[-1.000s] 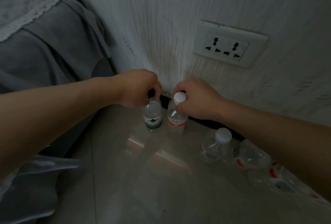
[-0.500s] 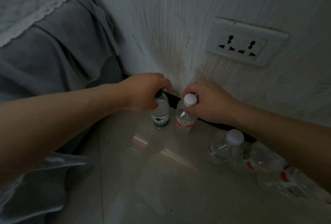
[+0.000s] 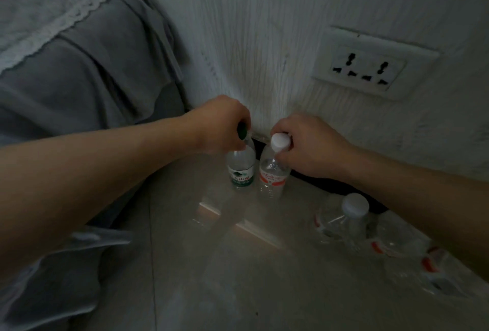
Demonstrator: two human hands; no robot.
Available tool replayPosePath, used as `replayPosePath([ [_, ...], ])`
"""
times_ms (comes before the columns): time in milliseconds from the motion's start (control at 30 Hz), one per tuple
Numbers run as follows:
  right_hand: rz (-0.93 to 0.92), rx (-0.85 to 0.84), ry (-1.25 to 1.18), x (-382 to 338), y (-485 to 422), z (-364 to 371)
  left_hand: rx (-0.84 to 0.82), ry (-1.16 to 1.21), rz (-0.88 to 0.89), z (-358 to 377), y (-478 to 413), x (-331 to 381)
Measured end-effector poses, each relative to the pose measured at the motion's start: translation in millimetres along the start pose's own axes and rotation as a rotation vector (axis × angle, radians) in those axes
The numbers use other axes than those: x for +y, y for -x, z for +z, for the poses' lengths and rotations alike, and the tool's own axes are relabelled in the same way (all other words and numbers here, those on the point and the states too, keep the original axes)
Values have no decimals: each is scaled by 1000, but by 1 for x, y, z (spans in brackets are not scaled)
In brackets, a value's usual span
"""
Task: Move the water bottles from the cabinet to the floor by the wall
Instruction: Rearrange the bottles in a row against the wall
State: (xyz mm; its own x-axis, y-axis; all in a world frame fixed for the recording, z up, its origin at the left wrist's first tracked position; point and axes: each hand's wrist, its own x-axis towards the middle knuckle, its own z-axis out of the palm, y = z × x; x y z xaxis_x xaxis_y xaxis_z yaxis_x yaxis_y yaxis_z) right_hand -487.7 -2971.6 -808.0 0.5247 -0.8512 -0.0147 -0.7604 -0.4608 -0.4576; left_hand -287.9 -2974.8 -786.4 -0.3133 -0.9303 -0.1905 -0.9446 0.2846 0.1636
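Note:
Two small water bottles stand side by side on the glossy floor (image 3: 238, 277) against the wall. The green-label bottle (image 3: 240, 170) has a dark green cap, and my left hand (image 3: 221, 125) is closed around its neck. The red-label bottle (image 3: 273, 178) has a white cap, and my right hand (image 3: 308, 145) grips it just below that cap. Both bottles are upright and nearly touch each other.
Several more clear bottles with red labels (image 3: 352, 220) stand to the right along the dark baseboard, partly under my right forearm. A wall socket (image 3: 369, 66) sits above them. Grey bedding with lace trim (image 3: 74, 66) fills the left side.
The view has shifted slightly, so the socket and bottles sit further right and lower. Both hands stay closed on the same two bottle necks, and the bottles remain on the floor.

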Motion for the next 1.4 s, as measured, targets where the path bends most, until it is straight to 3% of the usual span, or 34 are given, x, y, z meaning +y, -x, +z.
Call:
replayPosePath([
  [767,10,136,41,-5,-32,12,86,117,15,-2,-33,-21],
  [1400,43,139,30,-1,-28,16,109,163,-3,3,-29,-24],
])
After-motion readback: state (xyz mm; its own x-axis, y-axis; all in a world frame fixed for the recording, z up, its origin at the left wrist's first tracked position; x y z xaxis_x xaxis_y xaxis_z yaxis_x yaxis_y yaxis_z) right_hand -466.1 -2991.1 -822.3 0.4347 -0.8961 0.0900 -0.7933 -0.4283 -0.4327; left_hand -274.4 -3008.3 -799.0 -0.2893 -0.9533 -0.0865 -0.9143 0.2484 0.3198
